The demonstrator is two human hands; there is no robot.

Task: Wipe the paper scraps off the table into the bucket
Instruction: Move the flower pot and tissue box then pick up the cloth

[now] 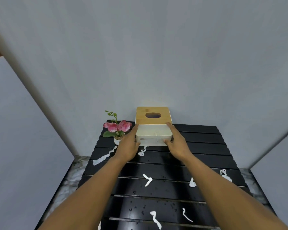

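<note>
1. The black slatted table (206, 146) stands against the far wall.
2. A white box (153, 138) with a wooden lid sits at its far edge.
3. The left hand (127, 146) and right hand (177, 145) grasp the box's sides, thumbs on its front.
4. Paper scraps (147, 180) lie scattered over the nearer slats.

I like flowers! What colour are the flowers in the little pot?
The orchid flowers are pink with white streaks, seen best in the head view.

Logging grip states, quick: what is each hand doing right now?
Left hand: grips the left end of the white box, thumb on its front.
Right hand: grips the right end of the same box.
</note>
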